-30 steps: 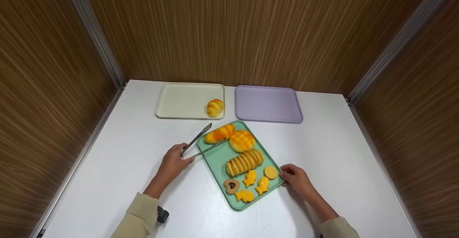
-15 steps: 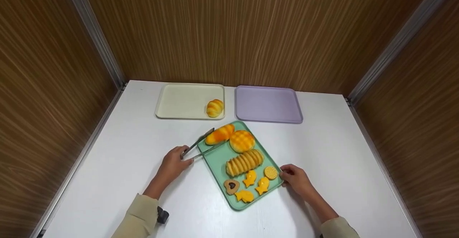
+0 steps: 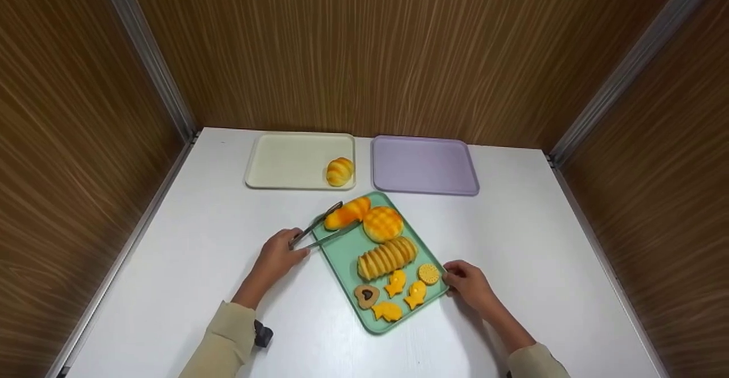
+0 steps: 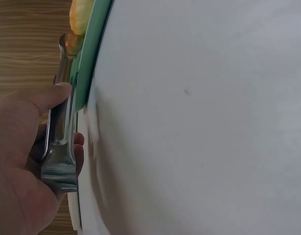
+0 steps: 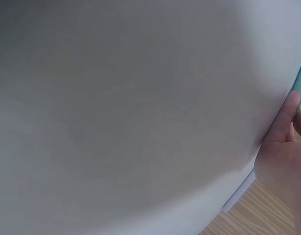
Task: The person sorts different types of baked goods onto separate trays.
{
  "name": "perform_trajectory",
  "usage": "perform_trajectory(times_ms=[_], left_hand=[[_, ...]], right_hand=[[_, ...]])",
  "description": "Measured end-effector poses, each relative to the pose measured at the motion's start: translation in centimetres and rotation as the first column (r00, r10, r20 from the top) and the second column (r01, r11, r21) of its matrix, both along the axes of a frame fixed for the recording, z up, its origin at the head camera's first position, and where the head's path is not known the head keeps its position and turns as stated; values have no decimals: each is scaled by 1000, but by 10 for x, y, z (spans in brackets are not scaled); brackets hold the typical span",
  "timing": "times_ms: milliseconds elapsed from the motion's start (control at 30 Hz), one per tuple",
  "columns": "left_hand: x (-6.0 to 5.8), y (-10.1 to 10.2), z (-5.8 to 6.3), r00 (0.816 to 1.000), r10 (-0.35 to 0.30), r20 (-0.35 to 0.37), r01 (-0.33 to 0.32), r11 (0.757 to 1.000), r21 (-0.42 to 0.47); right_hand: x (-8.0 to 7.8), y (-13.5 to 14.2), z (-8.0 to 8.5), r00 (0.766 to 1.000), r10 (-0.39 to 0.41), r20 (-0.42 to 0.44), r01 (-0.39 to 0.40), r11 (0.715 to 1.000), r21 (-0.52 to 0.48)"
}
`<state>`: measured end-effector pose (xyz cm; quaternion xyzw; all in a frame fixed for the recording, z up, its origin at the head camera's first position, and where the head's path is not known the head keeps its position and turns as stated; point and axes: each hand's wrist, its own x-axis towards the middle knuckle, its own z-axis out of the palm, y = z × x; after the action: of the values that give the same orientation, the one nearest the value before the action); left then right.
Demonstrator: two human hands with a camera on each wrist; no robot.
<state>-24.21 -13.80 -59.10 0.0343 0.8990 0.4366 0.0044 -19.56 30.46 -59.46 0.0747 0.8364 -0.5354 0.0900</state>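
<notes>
My left hand [image 3: 278,257] grips metal tongs [image 4: 58,142]. In the head view the arms of the tongs straddle a long striped bread roll [image 3: 347,214] at the far left corner of the green tray [image 3: 342,255]; whether they touch it I cannot tell. With thumb and fingers my right hand [image 3: 470,287] pinches the tray's right edge, also visible in the right wrist view. Beside the roll lie a round checkered bun [image 3: 383,224] and a ridged loaf [image 3: 388,258]. Nearer me are several fish-shaped cookies [image 3: 416,294], a round cookie [image 3: 428,274] and a heart cookie [image 3: 367,296].
Behind the green tray, a cream tray [image 3: 285,161] holds a small croissant-like bread [image 3: 340,172] in its front right corner. A purple tray [image 3: 424,164] lies to its right. Wood-grain panels [image 3: 364,53] enclose the white table [image 3: 199,241] at the back and sides.
The upper arm of the tongs has come down and in toward the long roll, narrowing the gap around it. My right hand and the green tray have stayed in place.
</notes>
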Motion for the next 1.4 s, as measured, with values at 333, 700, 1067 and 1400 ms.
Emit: perform_trajectory(times_ms=[333, 700, 1067, 1400], left_hand=[[1, -1, -2, 1000, 29, -10, -29, 998, 51], [4, -4, 1, 998, 67, -19, -66, 996, 57], [-1, -12, 9, 995, 103, 9, -103, 987, 121], [-14, -22, 12, 978, 206, -38, -197, 967, 161]], right_hand=[[-1, -1, -1, 1000, -16, 7, 16, 1000, 2], [1, -1, 1, 1000, -8, 19, 9, 1000, -27], [0, -1, 1, 1000, -1, 5, 1, 1000, -22], [1, -1, 2, 1000, 0, 10, 1, 1000, -22]])
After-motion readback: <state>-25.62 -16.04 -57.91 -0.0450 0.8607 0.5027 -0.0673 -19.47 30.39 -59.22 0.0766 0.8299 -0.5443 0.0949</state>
